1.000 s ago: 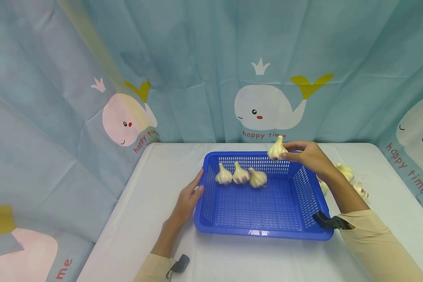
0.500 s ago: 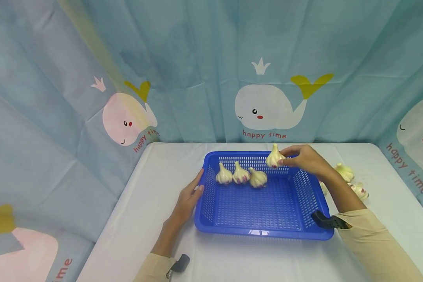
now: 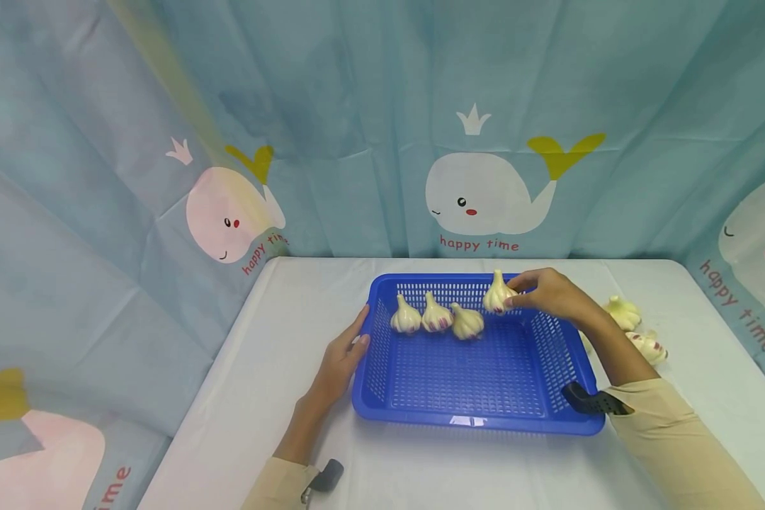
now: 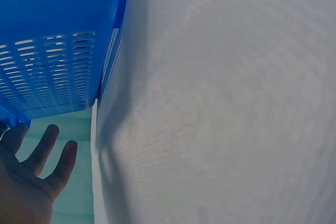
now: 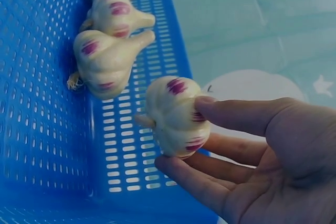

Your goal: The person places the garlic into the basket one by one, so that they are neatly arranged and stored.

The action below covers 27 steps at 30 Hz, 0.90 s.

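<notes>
My right hand (image 3: 548,292) pinches a garlic bulb (image 3: 497,294) between thumb and fingers, its stem pointing up. The bulb is inside the back right part of a blue plastic basket (image 3: 478,425), close to the back wall. In the right wrist view, the held bulb (image 5: 176,119) shows purple streaks and its root end. Three other garlic bulbs (image 3: 436,315) stand in a row along the basket's back wall, left of the held one. My left hand (image 3: 339,361) touches the basket's left rim; in the left wrist view its fingers (image 4: 65,163) are straight and spread.
More garlic bulbs (image 3: 623,312) lie on the white table (image 3: 261,354) to the right of the basket, partly behind my right forearm. A blue curtain (image 3: 357,198) with whale prints hangs behind and at both sides of the table.
My right hand has lowered the garlic bulb from above the back rim into the basket, shifting slightly left. My left hand and the basket have stayed put.
</notes>
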Motion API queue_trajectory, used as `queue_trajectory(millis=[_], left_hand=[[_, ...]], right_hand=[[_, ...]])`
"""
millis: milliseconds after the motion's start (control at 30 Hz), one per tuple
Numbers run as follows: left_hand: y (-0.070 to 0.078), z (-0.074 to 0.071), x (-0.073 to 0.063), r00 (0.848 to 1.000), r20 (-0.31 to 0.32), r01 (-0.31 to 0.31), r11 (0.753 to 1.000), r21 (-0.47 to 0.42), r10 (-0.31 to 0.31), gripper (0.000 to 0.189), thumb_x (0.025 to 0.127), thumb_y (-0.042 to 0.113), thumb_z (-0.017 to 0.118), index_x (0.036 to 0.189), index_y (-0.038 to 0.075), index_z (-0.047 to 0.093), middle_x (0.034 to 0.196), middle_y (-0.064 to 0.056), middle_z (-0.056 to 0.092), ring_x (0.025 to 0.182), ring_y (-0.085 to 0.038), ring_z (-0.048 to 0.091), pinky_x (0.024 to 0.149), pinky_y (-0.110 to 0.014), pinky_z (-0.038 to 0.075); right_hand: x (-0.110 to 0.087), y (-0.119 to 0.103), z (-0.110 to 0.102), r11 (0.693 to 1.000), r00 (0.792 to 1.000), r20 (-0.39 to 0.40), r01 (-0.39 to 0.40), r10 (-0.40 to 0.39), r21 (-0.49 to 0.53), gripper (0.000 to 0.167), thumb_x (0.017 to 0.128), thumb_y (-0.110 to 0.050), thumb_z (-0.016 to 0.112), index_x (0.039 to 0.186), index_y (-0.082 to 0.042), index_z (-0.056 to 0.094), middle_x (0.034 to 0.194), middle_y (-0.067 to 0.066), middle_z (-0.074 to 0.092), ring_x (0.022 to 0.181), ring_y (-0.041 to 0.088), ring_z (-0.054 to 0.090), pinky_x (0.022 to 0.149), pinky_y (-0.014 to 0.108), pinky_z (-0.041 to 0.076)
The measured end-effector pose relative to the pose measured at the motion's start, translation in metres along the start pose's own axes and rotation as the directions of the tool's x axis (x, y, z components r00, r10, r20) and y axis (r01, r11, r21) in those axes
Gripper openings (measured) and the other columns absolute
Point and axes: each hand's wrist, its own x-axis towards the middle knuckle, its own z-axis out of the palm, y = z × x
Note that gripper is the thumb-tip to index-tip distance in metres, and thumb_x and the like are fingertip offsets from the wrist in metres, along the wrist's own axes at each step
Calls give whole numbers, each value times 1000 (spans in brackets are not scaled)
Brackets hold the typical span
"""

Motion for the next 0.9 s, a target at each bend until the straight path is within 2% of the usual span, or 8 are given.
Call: queue_trajectory(millis=[367, 667, 900], left_hand=[[0, 0, 0, 1000, 3, -2, 1000, -3, 2, 57, 114, 34, 43, 169, 24, 31, 172, 6, 34, 158, -21, 34, 125, -48, 35], [0, 0, 0, 1000, 3, 0, 1000, 4, -1, 57, 114, 35, 42, 169, 24, 30, 172, 6, 33, 159, -21, 32, 126, -47, 33], [0, 0, 0, 1000, 5, 2, 1000, 4, -2, 57, 114, 36, 42, 169, 26, 29, 172, 8, 32, 159, -20, 32, 125, -48, 35]], right_hand=[[3, 2, 5, 1000, 999, 36, -15, 16, -19, 55, 94, -28, 80, 134, 7, 67, 131, 27, 70, 126, 48, 62, 107, 68, 49], [5, 4, 10, 999, 999, 35, 33, -32, -8, 44, 91, -21, 83, 123, 7, 72, 122, 25, 74, 118, 43, 66, 104, 62, 52], [4, 2, 11, 997, 997, 48, 61, -59, -41, 43, 90, -17, 83, 122, 10, 72, 119, 25, 75, 113, 42, 69, 100, 61, 54]])
